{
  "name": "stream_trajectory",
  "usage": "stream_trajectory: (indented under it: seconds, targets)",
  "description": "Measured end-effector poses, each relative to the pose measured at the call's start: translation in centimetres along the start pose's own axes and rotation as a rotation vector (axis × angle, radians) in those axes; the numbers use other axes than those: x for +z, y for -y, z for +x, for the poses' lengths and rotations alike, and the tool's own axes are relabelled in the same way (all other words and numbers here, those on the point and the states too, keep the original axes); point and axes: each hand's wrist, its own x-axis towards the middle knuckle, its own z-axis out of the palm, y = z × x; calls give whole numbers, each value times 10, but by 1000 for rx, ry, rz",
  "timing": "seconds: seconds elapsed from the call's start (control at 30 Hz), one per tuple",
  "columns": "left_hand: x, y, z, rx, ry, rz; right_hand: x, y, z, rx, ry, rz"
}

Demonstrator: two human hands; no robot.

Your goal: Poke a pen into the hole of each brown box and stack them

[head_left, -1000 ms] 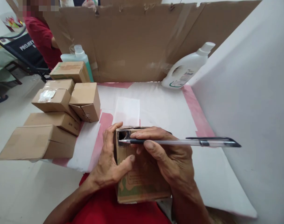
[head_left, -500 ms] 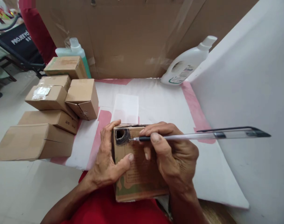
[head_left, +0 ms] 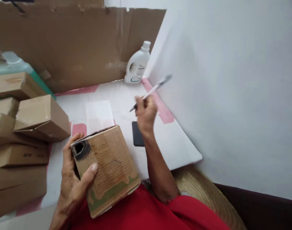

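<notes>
Cardboard box (head_left: 107,166) with blackened hole at corner clasped in left hand (head_left: 72,179), thumb on top face, tilted over lap; black phone (head_left: 137,134) flat on table (head_left: 184,150) just right; right hand (head_left: 146,111) raised beyond, fingers pinching pen (head_left: 150,92), blurred

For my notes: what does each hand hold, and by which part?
Left hand grips the cardboard box at its left edge; right hand holds the pen near its tip.
</notes>
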Motion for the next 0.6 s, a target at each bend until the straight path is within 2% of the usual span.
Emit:
stream_trajectory:
  seconds: [0.07, 0.1, 0.17, 0.27, 0.37, 0.5, 0.6]
  targets:
    - [0, -3, 0, -26, -7, 1, 16, -31, 2, 108, 401, -454]
    - [1, -4, 0, -33, -12, 5, 25, -44, -4, 132, 520, -536]
    - [2, -6, 0, -47, -19, 16, 42, -63, -22, 152, 648, -612]
    - [3, -8, 3, -67, -10, 7, 60, -76, -46, 160, 688, -647]
    - [4, -8, 5, -83, 1, -3, 64, -78, -53, 161, 707, -675]
    - [4, -8, 4, -106, 3, -23, 41, -77, -52, 158, 696, -688]
    - [4, -7, 3, -97, -2, -35, 10, -87, -57, 208, 495, -748]
